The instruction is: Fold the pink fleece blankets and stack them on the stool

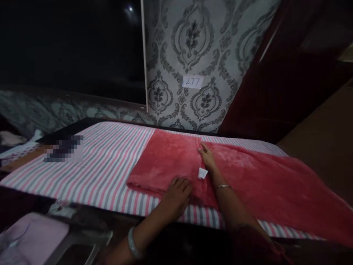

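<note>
Both hands flat on the red blanket (248, 176), spread over the striped sheet (104, 165).
Left hand (176, 193) presses palm-down, fingers spread, on the blanket's near folded edge; right hand (207, 158) reaches farther in, fingers together and flat, just beside a small white tag (202, 173); the blanket trails off right.

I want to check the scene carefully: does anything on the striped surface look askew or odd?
Little stands out. The red blanket lies slanted across the striped cover, its right part trailing over the near edge. A small white tag sticks out by the right hand; the left hand presses the near fold.
</note>
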`<action>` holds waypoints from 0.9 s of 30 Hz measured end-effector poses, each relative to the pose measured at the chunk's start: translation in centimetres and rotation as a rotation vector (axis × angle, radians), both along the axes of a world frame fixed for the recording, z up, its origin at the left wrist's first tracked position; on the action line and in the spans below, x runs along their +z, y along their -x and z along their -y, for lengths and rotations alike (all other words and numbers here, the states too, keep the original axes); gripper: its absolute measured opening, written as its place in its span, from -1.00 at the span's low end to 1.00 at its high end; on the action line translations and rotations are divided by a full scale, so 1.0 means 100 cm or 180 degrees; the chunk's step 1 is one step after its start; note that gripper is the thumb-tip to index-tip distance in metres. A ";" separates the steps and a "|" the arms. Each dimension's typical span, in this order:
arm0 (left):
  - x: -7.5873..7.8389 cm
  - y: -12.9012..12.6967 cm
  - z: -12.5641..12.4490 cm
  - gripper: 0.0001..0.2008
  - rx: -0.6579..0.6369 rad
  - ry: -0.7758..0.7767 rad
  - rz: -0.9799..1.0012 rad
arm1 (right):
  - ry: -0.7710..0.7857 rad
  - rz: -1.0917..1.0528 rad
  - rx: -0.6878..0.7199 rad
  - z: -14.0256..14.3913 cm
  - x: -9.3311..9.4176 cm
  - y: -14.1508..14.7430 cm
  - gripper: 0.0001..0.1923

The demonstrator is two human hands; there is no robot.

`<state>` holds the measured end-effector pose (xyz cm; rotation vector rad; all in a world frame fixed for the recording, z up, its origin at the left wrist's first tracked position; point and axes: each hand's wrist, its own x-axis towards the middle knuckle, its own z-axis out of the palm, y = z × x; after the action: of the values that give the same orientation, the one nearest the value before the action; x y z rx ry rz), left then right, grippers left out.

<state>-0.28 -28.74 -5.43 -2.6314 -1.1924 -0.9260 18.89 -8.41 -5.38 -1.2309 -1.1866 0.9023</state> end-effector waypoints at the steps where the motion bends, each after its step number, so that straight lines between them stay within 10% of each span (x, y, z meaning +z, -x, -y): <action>1: 0.006 0.008 0.004 -0.64 -0.0014 0.0041 0.0010 | 0.0056 -0.0030 0.0027 0.002 0.001 -0.001 -0.39; 6: 0.025 0.080 0.024 -0.67 0.0572 -0.0354 0.0533 | 0.0454 -0.0378 0.0152 0.037 0.004 -0.012 -0.22; 12: 0.013 0.157 0.037 -0.62 0.1719 -0.0219 0.1248 | 0.1015 -0.1027 0.0608 0.129 0.015 -0.008 -0.06; 17: 0.001 0.148 0.030 -0.56 0.1637 -0.0136 0.1365 | 0.1253 -0.1429 0.0906 0.163 0.046 0.007 0.02; 27: 0.003 0.134 0.008 -0.39 0.1590 0.0166 0.1249 | 0.0703 -0.2020 0.1256 0.142 0.090 0.023 -0.36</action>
<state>-13.71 -29.56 -5.16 -2.0643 -1.8630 -1.3370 16.59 -22.65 3.57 -0.7804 -0.8302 1.6111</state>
